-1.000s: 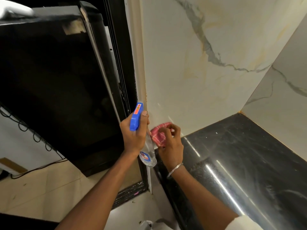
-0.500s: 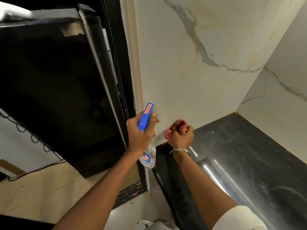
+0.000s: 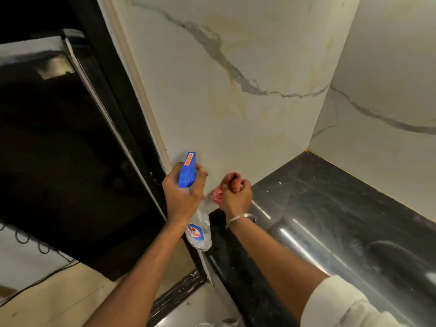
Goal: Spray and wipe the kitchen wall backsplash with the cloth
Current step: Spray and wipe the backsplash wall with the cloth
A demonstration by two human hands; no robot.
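The cloth [image 3: 218,194], pink and bunched into a ball, sits just below the middle of the frame, pushed against the foot of the backsplash [image 3: 224,95] right above the near left end of the table [image 3: 342,208]. The right hand [image 3: 237,198] has its grip clamped on it, fingers curled tight over the wad, with a thin bracelet [image 3: 240,218] on the wrist and a white sleeve [image 3: 342,305] at the lower right.

Just beside it, to the left, the left hand [image 3: 182,192] has its grip wrapped round the neck of the bottle [image 3: 199,228]. The blue spray head points up at the wall and the clear body hangs down below the wrist. I cannot tell how much liquid is in it.

The backsplash is pale marble with a grey vein and yellowish streaks, and it spreads bare above and to the right of the hands as far as the corner with the side wall [image 3: 389,90]. On the left it ends at a cream trim [image 3: 141,102], close to the bottle's head. Beyond that a black appliance [image 3: 59,149] fills the left of the frame, with a cable [image 3: 35,244] below it and pale floor [image 3: 47,300] at the lower left. The table is black and glossy, running off to the right.

A second ago the right hand's fingers were looser on the cloth, nearer the trim. Now they are fisted, and the cloth lies a little further right. The left hand holds the bottle as before.
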